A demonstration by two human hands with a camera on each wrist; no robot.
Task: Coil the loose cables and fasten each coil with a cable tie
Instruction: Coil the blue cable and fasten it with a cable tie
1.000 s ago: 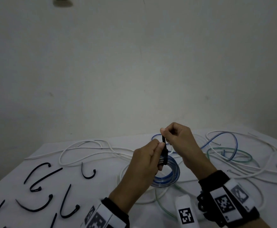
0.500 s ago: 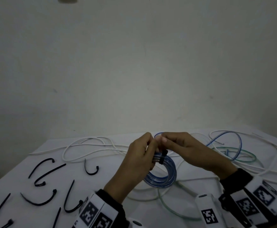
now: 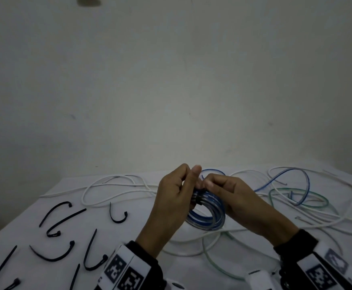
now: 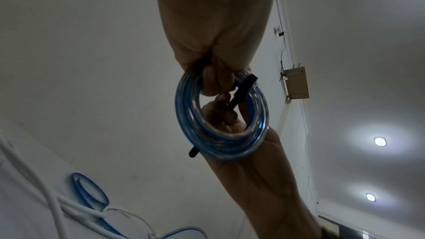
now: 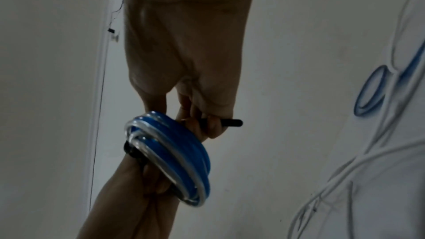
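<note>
Blue coil (image 3: 209,216) (black tie (image 4: 241,90) across it) gripped by left hand (image 3: 171,197), right hand (image 3: 231,191) pinching tie.

A blue coil (image 4: 220,115) of cable is held up in the air. It is gripped at its top by the left hand (image 4: 211,30), and one finger (image 4: 214,83) is curled through the ring. A black cable tie (image 4: 241,90) is laid across the coil, with its square head at the coil's top right. The strap is pinched inside the ring by the right hand (image 4: 230,121), and the tip is seen below the coil. Loose white cables (image 4: 52,204) and a blue cable (image 4: 89,190) are spread on the white table (image 4: 23,179) below. Two lights (image 4: 380,141) are lit on the ceiling.
</note>
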